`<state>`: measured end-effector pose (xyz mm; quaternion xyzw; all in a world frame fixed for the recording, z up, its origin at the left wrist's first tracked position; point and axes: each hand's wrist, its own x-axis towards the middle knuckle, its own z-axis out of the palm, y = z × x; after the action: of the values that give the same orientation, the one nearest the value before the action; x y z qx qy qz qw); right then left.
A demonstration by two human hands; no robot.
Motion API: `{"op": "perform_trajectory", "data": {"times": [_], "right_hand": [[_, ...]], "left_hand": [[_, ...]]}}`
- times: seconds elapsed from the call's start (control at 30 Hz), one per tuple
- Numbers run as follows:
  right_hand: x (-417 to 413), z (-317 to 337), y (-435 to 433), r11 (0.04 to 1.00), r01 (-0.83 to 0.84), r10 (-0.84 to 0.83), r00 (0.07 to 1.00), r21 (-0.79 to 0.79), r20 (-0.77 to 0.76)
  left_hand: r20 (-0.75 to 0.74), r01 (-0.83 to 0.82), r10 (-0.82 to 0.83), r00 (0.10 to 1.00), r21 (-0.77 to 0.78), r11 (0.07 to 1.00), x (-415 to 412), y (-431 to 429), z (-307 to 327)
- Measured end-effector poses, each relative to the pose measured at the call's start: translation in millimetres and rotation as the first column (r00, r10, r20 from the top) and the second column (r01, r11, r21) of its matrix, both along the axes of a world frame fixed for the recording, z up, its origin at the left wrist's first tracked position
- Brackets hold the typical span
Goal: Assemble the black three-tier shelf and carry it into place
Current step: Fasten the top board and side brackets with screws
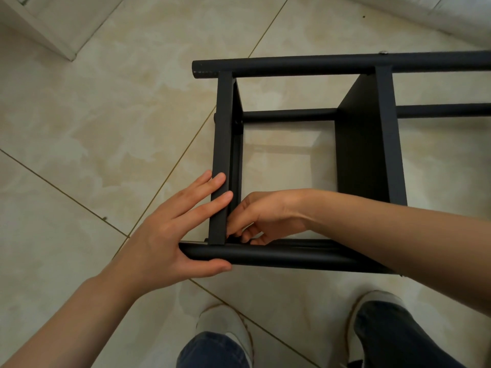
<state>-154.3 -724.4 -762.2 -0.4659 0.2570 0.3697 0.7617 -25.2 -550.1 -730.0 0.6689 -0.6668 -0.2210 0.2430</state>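
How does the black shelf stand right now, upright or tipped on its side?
Tipped on its side: the shelf has its posts running level along the floor, and its boards stand on edge.

Floor (106, 128): beige marbled tiles, thin gold-toned joints running diagonally.
Cabinet (39, 25): white corner, top left, standing on the tiles.
Ledge (425, 14): white, top right.
Shoes (223, 322): white pair, bottom edge.
Jeans (393, 335): dark, above the shoes.

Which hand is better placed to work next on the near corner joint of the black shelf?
Right. The right hand reaches that joint with curled fingers; the left hand braces the end panel and near tube.
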Motion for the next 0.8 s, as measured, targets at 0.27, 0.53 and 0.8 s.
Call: {"op": "perform_trajectory", "data": {"times": [0.27, 0.53, 0.8], "right_hand": [[-0.3, 1.2, -3.7, 1.000, 0.007, -0.007, 1.000, 0.029, 0.011], [0.5, -2.1, 3.6, 0.999, 0.029, -0.030, 0.999, 0.035, 0.028], [1.2, -4.4, 3.1, 1.000, -0.001, 0.000, 0.999, 0.031, 0.033]], "left_hand": [[0.038, 0.007, -0.006, 0.999, -0.012, 1.000, 1.0, -0.2, -0.8], [0.050, 0.002, -0.001, 0.999, -0.029, 1.000, 1.3, 0.5, -3.2], [0.026, -0.007, 0.008, 1.000, -0.027, 1.000, 0.0, 1.2, -3.8]]}}
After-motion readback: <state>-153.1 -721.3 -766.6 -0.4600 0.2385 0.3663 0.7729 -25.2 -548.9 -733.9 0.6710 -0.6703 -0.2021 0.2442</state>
